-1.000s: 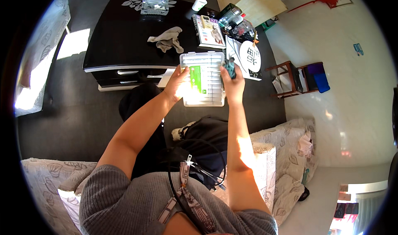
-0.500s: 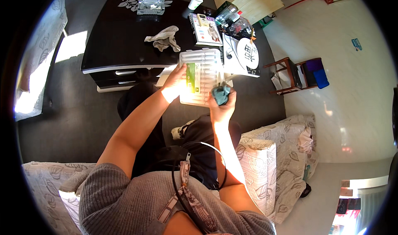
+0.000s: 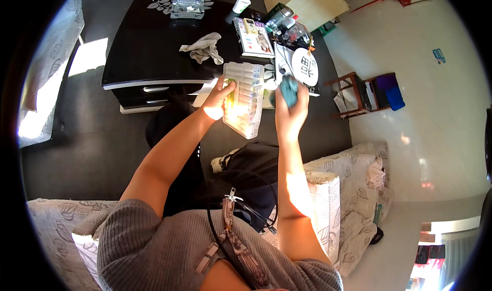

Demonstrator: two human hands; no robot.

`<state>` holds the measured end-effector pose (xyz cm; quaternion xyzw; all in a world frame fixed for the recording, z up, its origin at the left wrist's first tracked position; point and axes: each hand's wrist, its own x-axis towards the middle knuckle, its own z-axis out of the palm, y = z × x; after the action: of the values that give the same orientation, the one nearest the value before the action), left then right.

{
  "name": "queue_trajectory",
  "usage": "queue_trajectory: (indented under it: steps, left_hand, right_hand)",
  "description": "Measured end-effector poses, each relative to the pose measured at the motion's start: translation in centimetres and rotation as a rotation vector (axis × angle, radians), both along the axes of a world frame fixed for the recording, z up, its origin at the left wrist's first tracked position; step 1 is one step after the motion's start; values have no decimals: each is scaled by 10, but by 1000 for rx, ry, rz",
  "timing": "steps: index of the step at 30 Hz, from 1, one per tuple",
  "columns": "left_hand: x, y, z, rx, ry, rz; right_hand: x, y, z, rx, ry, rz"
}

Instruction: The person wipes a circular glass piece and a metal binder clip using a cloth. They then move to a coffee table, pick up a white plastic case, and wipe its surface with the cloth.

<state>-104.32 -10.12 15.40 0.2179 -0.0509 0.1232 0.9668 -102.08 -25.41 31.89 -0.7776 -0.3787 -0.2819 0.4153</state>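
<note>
A clear plastic case (image 3: 248, 96) with a row of long compartments and a green label stands tilted in front of me. My left hand (image 3: 217, 101) grips its left side, with the thumb on the front face. Sunlight glares off the lower part, and I cannot make out what lies inside. Just right of the case, apart from it, my right hand (image 3: 294, 111) is closed round a bunched teal cloth (image 3: 289, 90), slightly blurred.
Beyond my hands stands a glossy black table (image 3: 138, 50). It carries a crumpled pale cloth (image 3: 205, 48), a glass ashtray (image 3: 187, 8), a paper cup (image 3: 241, 4), a magazine (image 3: 254, 38) and a round white fan (image 3: 305, 67). A patterned sofa (image 3: 353, 168) lies at my right.
My right hand has moved up and right with the teal cloth, away from the case. The case has turned in my left hand and now shows a narrower, tilted face.
</note>
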Motion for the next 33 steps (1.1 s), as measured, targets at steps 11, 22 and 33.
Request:
queue_trajectory:
  steps: [11,22,33]
  left_hand:
    - [1,17,5,-80,-92,79]
    - [10,4,-37,-104,-5,-213]
    - [-24,16,10,-317,-71,-240]
  right_hand:
    - [-70,4,-56,-106,178,21]
    - [-51,-7,-72,-411,-292,27]
    - [-55,30,-81,-399,-222,196]
